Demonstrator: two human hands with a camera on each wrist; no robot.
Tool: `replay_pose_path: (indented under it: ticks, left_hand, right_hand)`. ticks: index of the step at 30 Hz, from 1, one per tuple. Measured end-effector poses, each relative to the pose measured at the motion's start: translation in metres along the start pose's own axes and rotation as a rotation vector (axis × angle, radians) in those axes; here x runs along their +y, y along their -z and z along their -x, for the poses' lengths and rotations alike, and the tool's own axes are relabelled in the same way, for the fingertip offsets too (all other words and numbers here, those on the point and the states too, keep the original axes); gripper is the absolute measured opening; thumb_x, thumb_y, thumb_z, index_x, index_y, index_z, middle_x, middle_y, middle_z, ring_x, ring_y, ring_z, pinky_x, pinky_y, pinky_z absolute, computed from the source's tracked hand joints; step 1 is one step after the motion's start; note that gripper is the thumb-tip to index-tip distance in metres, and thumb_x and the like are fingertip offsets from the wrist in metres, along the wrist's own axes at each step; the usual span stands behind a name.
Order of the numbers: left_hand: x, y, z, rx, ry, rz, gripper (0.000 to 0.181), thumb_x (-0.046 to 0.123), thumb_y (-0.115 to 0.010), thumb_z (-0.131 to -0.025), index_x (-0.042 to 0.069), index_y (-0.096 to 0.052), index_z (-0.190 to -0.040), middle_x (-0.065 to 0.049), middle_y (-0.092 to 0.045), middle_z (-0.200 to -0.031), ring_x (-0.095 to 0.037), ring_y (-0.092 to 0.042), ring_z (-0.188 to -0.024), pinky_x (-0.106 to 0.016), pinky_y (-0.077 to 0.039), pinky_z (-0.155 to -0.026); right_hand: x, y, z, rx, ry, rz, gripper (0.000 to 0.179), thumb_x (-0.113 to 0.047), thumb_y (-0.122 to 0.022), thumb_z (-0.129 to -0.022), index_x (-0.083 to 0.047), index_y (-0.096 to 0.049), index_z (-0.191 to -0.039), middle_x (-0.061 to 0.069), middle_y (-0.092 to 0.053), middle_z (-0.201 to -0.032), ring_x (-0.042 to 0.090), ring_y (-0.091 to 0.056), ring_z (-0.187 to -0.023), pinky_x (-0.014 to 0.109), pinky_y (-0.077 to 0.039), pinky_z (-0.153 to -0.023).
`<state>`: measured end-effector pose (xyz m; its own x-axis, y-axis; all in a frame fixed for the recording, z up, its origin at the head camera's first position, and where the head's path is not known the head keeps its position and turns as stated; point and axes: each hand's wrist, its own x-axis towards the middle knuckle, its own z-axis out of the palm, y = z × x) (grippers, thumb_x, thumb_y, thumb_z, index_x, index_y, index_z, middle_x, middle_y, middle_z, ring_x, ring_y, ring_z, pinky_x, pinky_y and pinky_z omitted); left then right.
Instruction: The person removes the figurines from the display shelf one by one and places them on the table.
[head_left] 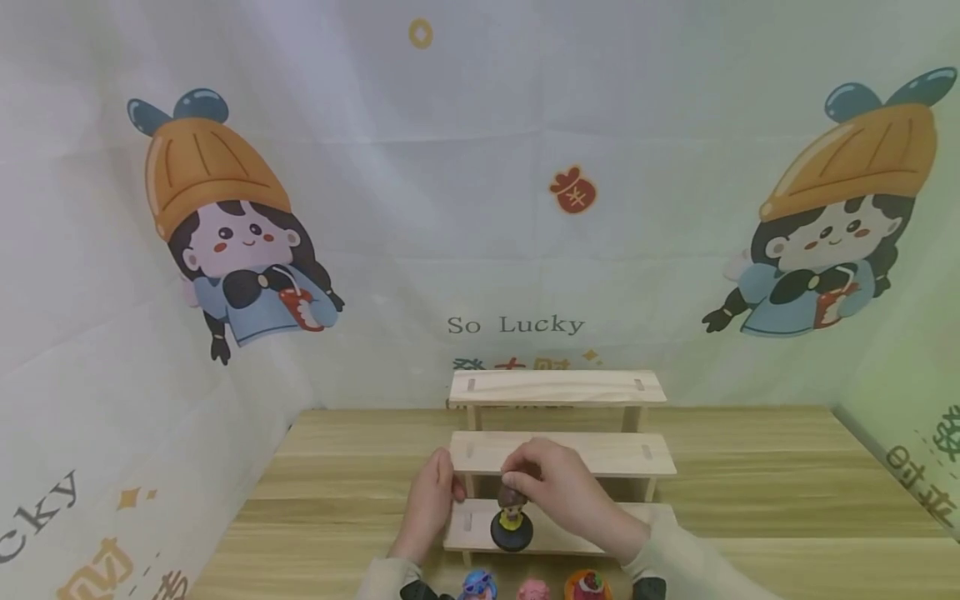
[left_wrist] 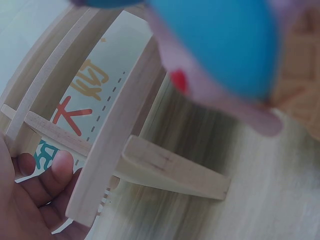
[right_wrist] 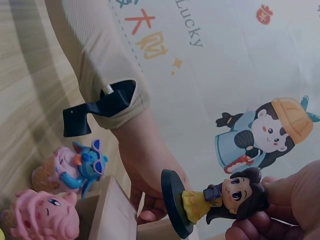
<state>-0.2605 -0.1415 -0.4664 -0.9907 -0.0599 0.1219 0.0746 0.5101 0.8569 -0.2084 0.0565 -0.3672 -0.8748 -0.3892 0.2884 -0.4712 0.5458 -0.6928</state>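
Note:
A small figurine [head_left: 512, 518] with brown hair, a yellow dress and a round black base is above the lowest tier of a three-tier wooden display stand [head_left: 558, 386]. My right hand [head_left: 562, 487] pinches it by the head, as the right wrist view also shows with the fingers [right_wrist: 295, 200] at its hair. Whether the base touches the board cannot be told. At the stand's left end is my left hand [head_left: 431, 504]; in the left wrist view its bent fingers [left_wrist: 52, 175] grip round the end of a board.
In front of the stand are a blue figurine [head_left: 477, 585], a pink one [head_left: 533, 590] and a red-topped one on an orange base [head_left: 588, 585]. The blue figurine [left_wrist: 220, 45] looms blurred in the left wrist view. A printed cloth [head_left: 495, 208] hangs behind the wooden table [head_left: 750, 475].

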Motion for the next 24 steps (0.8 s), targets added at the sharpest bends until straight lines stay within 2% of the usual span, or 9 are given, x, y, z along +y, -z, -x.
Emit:
replay_pose_path:
  ticks: [9, 17, 22, 24]
  left_hand:
    - [0.001, 0.000, 0.001, 0.002, 0.013, 0.005, 0.037, 0.028, -0.027, -0.106, 0.007, -0.046, -0.082, -0.005, -0.056, -0.063, -0.015, -0.046, -0.056, -0.029, -0.038, -0.057]
    - [0.001, -0.001, 0.001, 0.014, 0.013, 0.006, 0.046, 0.040, -0.023, -0.105, 0.008, -0.046, -0.082, -0.003, -0.055, -0.064, -0.015, -0.046, -0.057, -0.029, -0.038, -0.056]
    - [0.002, -0.001, 0.002, 0.026, -0.010, 0.003, 0.052, 0.048, -0.018, -0.103, 0.010, -0.045, -0.081, 0.000, -0.055, -0.062, -0.014, -0.045, -0.056, -0.028, -0.037, -0.055]
    - [0.002, -0.001, 0.002, 0.016, 0.009, 0.008, 0.051, 0.048, -0.019, -0.103, 0.011, -0.046, -0.081, 0.000, -0.055, -0.063, -0.014, -0.045, -0.057, -0.028, -0.038, -0.056]
  right_hand:
    - [-0.004, -0.004, 0.016, -0.100, 0.021, -0.055, 0.004, -0.013, -0.065, -0.090, -0.010, -0.068, -0.091, -0.004, -0.061, -0.086, 0.003, -0.058, -0.074, 0.022, -0.048, -0.066]
    - [-0.005, -0.004, 0.031, -0.178, 0.037, -0.102, 0.005, -0.017, -0.065, -0.091, -0.014, -0.068, -0.090, -0.006, -0.062, -0.086, -0.001, -0.056, -0.075, 0.020, -0.047, -0.064]
    - [-0.006, -0.007, 0.039, -0.270, 0.003, -0.165, 0.005, -0.017, -0.065, -0.091, -0.013, -0.068, -0.090, -0.009, -0.061, -0.085, -0.003, -0.055, -0.070, 0.018, -0.047, -0.066]
    - [-0.006, -0.009, 0.041, -0.296, 0.013, -0.153, 0.005, -0.016, -0.065, -0.090, -0.013, -0.069, -0.089, -0.010, -0.061, -0.084, -0.005, -0.054, -0.069, 0.018, -0.047, -0.066]
